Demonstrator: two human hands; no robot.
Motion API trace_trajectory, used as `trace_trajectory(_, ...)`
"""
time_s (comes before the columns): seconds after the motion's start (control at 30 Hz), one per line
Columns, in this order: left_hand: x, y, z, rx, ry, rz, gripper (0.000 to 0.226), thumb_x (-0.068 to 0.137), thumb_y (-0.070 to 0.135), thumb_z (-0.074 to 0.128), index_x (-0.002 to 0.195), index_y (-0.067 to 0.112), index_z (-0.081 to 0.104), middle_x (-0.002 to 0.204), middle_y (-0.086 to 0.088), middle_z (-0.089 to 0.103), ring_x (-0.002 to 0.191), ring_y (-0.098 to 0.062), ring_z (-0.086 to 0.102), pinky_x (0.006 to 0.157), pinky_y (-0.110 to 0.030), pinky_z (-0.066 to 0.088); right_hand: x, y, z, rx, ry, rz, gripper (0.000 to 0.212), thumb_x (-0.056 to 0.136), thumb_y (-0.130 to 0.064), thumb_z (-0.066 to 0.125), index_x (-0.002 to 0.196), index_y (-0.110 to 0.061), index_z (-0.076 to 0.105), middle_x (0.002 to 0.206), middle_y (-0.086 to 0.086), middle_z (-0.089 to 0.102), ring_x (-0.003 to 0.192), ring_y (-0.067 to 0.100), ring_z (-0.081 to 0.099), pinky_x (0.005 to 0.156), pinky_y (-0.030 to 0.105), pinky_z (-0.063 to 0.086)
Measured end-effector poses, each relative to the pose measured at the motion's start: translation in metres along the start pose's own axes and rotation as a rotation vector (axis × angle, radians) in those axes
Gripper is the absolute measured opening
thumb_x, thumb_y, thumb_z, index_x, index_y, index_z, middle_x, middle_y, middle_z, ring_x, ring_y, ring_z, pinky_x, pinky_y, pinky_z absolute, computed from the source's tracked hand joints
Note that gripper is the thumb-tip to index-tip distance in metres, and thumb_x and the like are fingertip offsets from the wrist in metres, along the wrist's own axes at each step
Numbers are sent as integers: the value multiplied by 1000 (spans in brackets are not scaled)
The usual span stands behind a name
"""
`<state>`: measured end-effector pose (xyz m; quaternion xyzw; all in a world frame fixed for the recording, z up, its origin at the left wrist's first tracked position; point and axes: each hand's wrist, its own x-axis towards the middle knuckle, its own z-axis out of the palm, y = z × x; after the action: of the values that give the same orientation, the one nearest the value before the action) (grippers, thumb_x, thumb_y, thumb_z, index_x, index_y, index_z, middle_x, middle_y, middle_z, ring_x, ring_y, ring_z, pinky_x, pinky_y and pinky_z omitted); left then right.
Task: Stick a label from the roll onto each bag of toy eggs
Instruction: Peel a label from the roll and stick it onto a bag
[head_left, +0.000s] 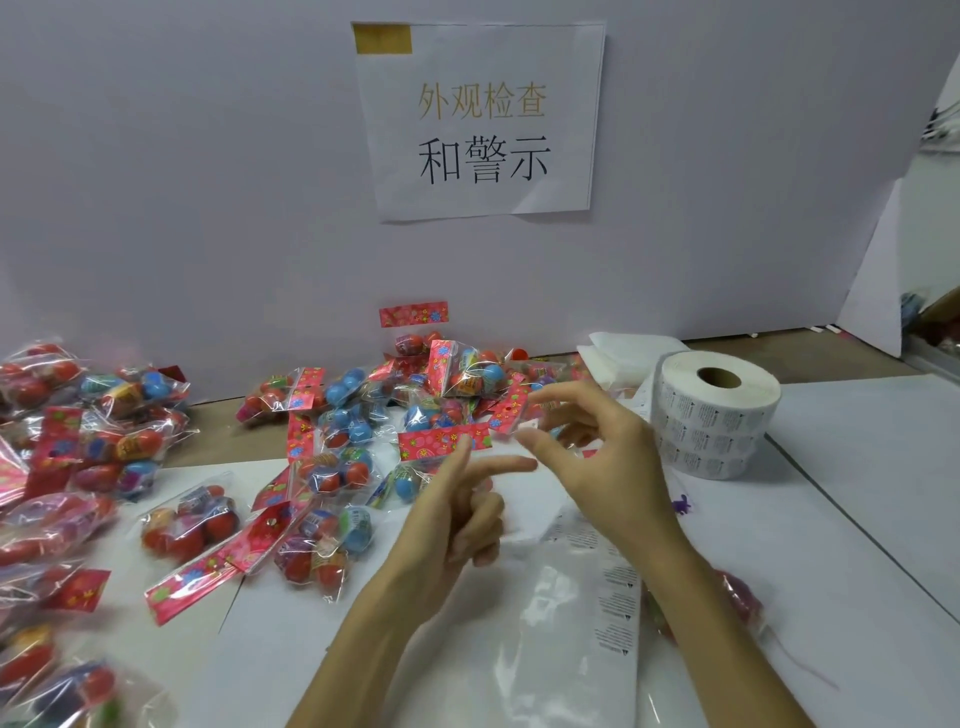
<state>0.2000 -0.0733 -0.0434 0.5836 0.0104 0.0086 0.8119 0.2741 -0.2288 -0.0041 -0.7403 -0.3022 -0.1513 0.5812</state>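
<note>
Paper sheet (483, 124) taped to the partition behind the bench (857, 493). It carries two lines of large Chinese characters. Upper line, pale gold print: 外观检查. Lower line, black print: 和警示.

Label roll (717, 415) stands on its end on the bench. The labels on its outer face carry a small warning triangle and blocks of fine print, too small to read.

Backing strip (615, 587) runs down the bench. It has the same triangle-and-text labels, illegible.

Loose label (529, 425) at the fingers of the right hand (597, 452): blurred, nothing readable.

Bag headers (444, 439): red floral pattern, no legible wording. Egg wrappers: print unreadable.
</note>
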Motion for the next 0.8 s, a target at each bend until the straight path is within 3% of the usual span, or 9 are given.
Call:
trace_trajectory(0.1, 1, 4, -4, -114, 148, 62, 51, 92, 58, 56, 106, 14, 78, 43, 3, 25, 39, -11, 29, 48, -25, 30, -2, -2, 2, 39, -120, 5, 36, 78, -14, 85, 107, -30, 71, 86, -16, 71, 78, 11, 68, 74, 24, 52)
trace_trajectory(0.17, 2, 4, -4, -28, 266, 152, 38, 91, 50, 66, 109, 18, 77, 49, 5, 31, 43, -11, 31, 51, -25, 33, -2, -1, 2, 23, -184, 8, 44, 77, -8, 84, 112, -31, 71, 91, -19, 72, 81, 8, 69, 75, 21, 51)
trace_trajectory(0.27, 3, 3, -2, 141, 369, 282, 29, 84, 38, 77, 111, 25, 75, 52, 7, 40, 46, -7, 36, 45, -15, 35, -3, -1, 2, -40, -260, -17, 51, 81, -2, 77, 120, -33, 67, 92, -19, 72, 87, 3, 69, 75, 16, 51)
trace_trajectory(0.43, 5, 1, -1, 306, 482, 354, 12, 87, 11, 79, 85, 23, 80, 54, -1, 50, 50, -8, 48, 47, -17, 46, -6, 1, 4, -116, -322, -26, 53, 84, -3, 72, 128, -32, 64, 93, -16, 70, 88, 2, 66, 75, 10, 48)
trace_trajectory(0.67, 5, 1, -1, 228, 409, 319, 4, 92, 8, 72, 93, 9, 76, 52, 7, 47, 43, -2, 47, 44, -12, 39, -7, 4, 8, -145, -301, -52, 49, 84, -21, 76, 128, -38, 63, 98, -20, 69, 87, 4, 65, 75, 11, 49)
trace_trajectory(0.8, 4, 3, 1, 76, 329, 282, 13, 85, 23, 75, 91, 12, 75, 52, 8, 44, 42, -4, 38, 42, -14, 35, -7, 8, 11, -181, -251, -24, 46, 84, -34, 79, 126, -41, 61, 111, -21, 64, 93, 4, 62, 77, 10, 45)
